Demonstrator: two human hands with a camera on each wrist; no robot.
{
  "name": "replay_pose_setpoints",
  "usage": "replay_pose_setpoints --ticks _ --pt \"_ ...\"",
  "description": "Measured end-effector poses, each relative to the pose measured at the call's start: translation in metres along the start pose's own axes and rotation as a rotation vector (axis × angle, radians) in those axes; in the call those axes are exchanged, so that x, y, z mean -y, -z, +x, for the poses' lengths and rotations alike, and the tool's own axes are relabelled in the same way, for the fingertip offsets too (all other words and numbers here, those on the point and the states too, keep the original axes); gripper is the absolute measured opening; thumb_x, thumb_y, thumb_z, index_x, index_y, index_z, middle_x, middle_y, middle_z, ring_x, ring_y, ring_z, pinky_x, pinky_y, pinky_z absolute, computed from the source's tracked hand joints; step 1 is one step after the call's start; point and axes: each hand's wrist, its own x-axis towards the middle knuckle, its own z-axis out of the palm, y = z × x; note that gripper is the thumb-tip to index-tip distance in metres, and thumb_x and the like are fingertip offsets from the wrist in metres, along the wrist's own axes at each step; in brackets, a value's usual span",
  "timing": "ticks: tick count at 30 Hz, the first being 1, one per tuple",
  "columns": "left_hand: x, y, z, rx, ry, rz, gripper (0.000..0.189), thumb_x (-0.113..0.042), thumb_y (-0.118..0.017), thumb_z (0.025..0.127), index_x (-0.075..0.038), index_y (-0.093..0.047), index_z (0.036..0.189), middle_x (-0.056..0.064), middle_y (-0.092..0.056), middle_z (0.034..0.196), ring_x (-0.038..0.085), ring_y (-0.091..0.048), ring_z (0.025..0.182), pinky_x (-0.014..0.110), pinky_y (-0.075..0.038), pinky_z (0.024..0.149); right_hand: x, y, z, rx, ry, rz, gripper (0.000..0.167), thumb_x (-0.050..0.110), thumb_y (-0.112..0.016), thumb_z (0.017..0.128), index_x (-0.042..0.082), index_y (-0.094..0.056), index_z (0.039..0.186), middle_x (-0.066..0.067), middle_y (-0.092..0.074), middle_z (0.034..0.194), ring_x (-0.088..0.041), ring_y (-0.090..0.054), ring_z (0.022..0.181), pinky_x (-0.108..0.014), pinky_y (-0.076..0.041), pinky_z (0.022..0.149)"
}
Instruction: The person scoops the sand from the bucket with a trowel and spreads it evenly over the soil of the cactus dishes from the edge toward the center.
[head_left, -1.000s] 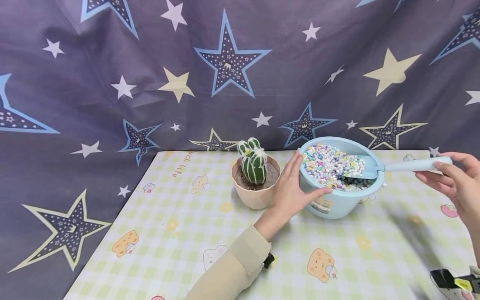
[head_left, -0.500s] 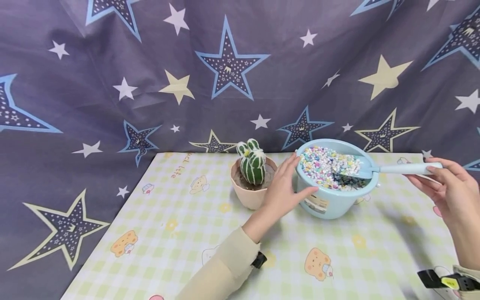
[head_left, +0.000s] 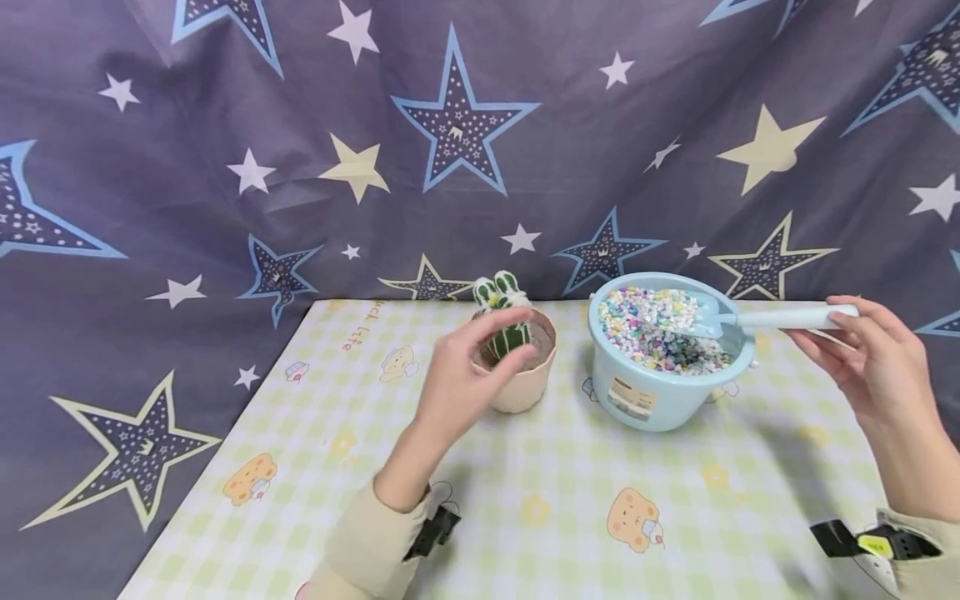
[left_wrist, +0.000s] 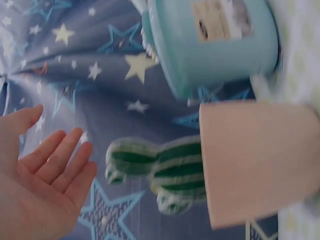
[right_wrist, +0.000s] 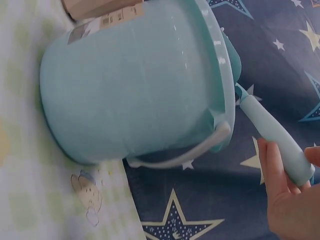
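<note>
My right hand (head_left: 873, 358) pinches the end of the pale blue handle of a scoop (head_left: 795, 317). Multicoloured pebbles heap in the scoop's blade, which lies over the pebbles (head_left: 637, 321) inside a light blue bucket (head_left: 660, 400). My left hand (head_left: 461, 375) is in the air before a pink pot (head_left: 525, 387) with grey soil and a green and white cactus (head_left: 510, 333). Its thumb and fingers are spread apart with nothing between them, and in the head view they overlap the cactus. The left wrist view shows that hand (left_wrist: 45, 185) apart from the cactus top (left_wrist: 132, 157).
A checked tablecloth (head_left: 300, 467) with cartoon prints covers the table. Behind it hangs a dark curtain (head_left: 300, 108) with stars. The bucket's white carry handle (right_wrist: 185, 157) hangs at its side, and the bucket stands just right of the pot.
My left hand has left the bucket's rim and moved left to the front of the cactus pot. The scoop has shifted left and lifted a little, with pebbles on its blade.
</note>
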Motion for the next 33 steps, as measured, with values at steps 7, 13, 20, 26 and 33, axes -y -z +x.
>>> replay_pose_setpoints --ticks 7,13,20,26,33 --pt "0.015 0.028 -0.002 -0.121 0.046 0.019 0.037 -0.015 -0.071 0.093 -0.011 -0.066 0.129 0.001 -0.069 0.131 0.014 -0.06 0.129 0.029 -0.045 0.113 -0.006 -0.017 0.005 0.012 -0.032 0.023 0.03 -0.013 -0.039 0.099 -0.008 -0.068 0.103 -0.02 -0.07 0.088 -0.037 -0.075 0.081 -0.044 -0.063 0.073" --pt "0.037 0.034 -0.006 -0.147 0.127 0.07 0.045 -0.016 -0.073 0.092 -0.011 -0.062 0.135 0.002 -0.063 0.139 0.017 -0.054 0.135 0.034 -0.044 0.115 -0.013 -0.031 0.012 0.032 -0.083 0.014 0.028 -0.012 -0.041 0.099 -0.006 -0.068 0.103 -0.018 -0.068 0.091 -0.037 -0.075 0.081 -0.044 -0.063 0.073" --pt "0.058 0.029 -0.013 -0.171 0.146 0.087 0.052 -0.019 -0.076 0.089 -0.012 -0.06 0.138 0.003 -0.061 0.142 0.02 -0.052 0.137 0.039 -0.043 0.116 -0.022 -0.048 0.018 0.041 -0.154 -0.017 0.027 -0.01 -0.043 0.099 -0.003 -0.07 0.099 -0.015 -0.069 0.092 -0.035 -0.075 0.081 -0.042 -0.064 0.073" --pt "0.065 0.024 -0.016 -0.161 0.158 0.079 0.056 -0.021 -0.077 0.089 -0.012 -0.057 0.14 0.004 -0.059 0.144 0.022 -0.051 0.138 0.043 -0.042 0.117 -0.032 -0.06 0.022 0.058 -0.174 -0.062 0.025 -0.009 -0.046 0.099 -0.002 -0.07 0.097 -0.014 -0.069 0.089 -0.032 -0.076 0.08 -0.039 -0.063 0.073" --pt "0.072 0.021 -0.019 -0.161 0.195 0.07 0.058 -0.021 -0.078 0.088 -0.01 -0.056 0.141 0.007 -0.057 0.145 0.022 -0.05 0.139 0.039 -0.04 0.118 -0.042 -0.072 0.029 0.048 -0.205 -0.11 0.022 -0.006 -0.05 0.098 0.002 -0.071 0.095 -0.011 -0.068 0.088 -0.029 -0.076 0.077 -0.037 -0.064 0.072"
